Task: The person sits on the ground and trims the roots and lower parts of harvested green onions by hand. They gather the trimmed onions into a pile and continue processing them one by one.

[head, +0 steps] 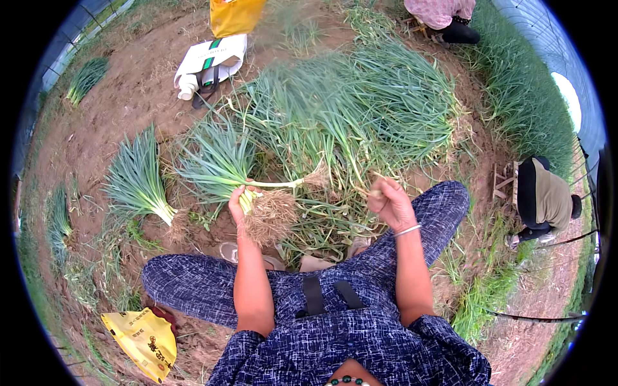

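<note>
My left hand [240,205] grips a bunch of long green allium plants [217,166] by their pale stems, with a matted root clump [271,217] beside the palm. One stalk [277,184] lies crosswise over the bunch, its roots pointing right. My right hand [390,200] is closed at the right, above my knee, with thin pale plant strands at its fingers. Between and beyond my hands spreads a large heap of the same plants [338,101]. Stripped leaves [328,217] lie just in front of my feet.
Gathered bunches lie left on the soil [140,178], [60,212]. Ahead are a white bag [212,58] and a yellow bag [236,17]; another yellow bag [145,342] lies at lower left. Two people crouch at right [545,198] and upper right [442,14], beside standing plants [521,106].
</note>
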A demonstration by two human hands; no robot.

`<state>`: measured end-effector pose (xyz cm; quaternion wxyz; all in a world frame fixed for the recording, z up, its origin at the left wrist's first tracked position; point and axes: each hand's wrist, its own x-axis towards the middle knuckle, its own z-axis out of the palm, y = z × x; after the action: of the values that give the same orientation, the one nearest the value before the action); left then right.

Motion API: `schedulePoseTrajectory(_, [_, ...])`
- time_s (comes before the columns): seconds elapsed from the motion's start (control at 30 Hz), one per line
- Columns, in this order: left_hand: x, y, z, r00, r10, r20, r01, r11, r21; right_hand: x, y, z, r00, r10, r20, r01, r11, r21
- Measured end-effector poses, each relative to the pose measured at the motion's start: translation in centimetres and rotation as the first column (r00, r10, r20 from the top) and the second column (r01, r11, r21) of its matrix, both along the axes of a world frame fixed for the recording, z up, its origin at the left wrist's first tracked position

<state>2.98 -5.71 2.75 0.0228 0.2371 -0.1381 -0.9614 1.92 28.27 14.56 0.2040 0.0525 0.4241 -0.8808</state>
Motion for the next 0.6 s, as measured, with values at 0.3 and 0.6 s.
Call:
schedulePoseTrajectory(0.3, [-1.0,2.0,0.1,0.990,-0.142,-0.022,0.142,0.990,-0.006,-3.7,-8.4,-2.7,0.295,0.814,-0.501,0.651,0.212,0.729])
schedulePoseTrajectory(0.6, [-0.3,1.5,-1.2,0.998,-0.052,0.017,0.052,0.997,0.049,-1.6,-10.4,-5.9,0.696,0.443,-0.565,0.382,0.437,0.814])
